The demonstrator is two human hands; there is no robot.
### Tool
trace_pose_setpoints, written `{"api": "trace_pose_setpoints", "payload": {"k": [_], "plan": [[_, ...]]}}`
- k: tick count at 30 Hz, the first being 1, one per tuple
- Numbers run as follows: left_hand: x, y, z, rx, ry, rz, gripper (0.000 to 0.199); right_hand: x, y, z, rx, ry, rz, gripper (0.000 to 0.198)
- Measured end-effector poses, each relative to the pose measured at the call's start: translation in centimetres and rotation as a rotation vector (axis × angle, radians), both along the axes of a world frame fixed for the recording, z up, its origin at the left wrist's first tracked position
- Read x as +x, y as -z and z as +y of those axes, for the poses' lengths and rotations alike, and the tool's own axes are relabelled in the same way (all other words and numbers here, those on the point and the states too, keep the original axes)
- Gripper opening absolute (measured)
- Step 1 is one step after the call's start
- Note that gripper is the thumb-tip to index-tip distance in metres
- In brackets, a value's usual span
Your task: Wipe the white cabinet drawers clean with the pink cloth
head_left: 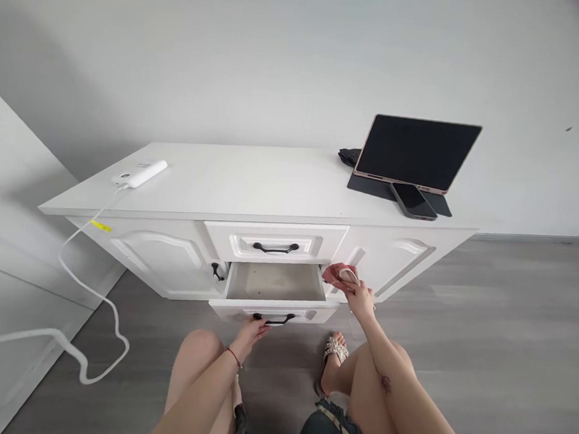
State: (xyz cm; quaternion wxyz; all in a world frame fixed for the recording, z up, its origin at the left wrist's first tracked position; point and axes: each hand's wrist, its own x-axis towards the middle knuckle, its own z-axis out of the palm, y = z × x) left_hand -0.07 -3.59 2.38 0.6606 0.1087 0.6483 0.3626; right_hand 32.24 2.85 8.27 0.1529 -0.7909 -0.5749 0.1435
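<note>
The lower drawer (284, 285) of a white cabinet is pulled out, and its inside shows a bare, pale bottom with a few tiny dark specks. At the drawer's front, my left hand (249, 336) has its fingers curled at the left end of the black drawer handle (281, 319). My right hand (360, 299) is closed on a folded red cloth (334, 273) with a pale strip or loop on it. It holds the cloth just right of the drawer, in front of the right cabinet door (391, 255). The upper drawer (312, 247) is closed.
On the cabinet top (252, 180) stand a tablet-like screen (417, 153), a phone (414, 201) and a dark bundle (348, 156). A white power strip (142, 174) lies at the left, its cord (107, 299) hanging down. A white cupboard (8, 288) stands at the left.
</note>
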Motion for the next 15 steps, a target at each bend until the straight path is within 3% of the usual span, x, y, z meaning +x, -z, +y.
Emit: {"api": "trace_pose_setpoints", "payload": {"k": [9,12,15], "plan": [[0.3,0.7,2.5,0.053,-0.074,0.016,0.024,-0.3,0.7,1.3,0.068,0.134,0.174,0.044],[0.5,0.5,3.7,0.064,-0.093,0.006,0.026,0.4,1.4,1.4,0.105,0.284,0.293,0.043],[0.6,0.3,5.0,0.076,-0.101,-0.011,0.025,1.4,2.3,1.4,0.201,0.456,0.567,0.037]]}}
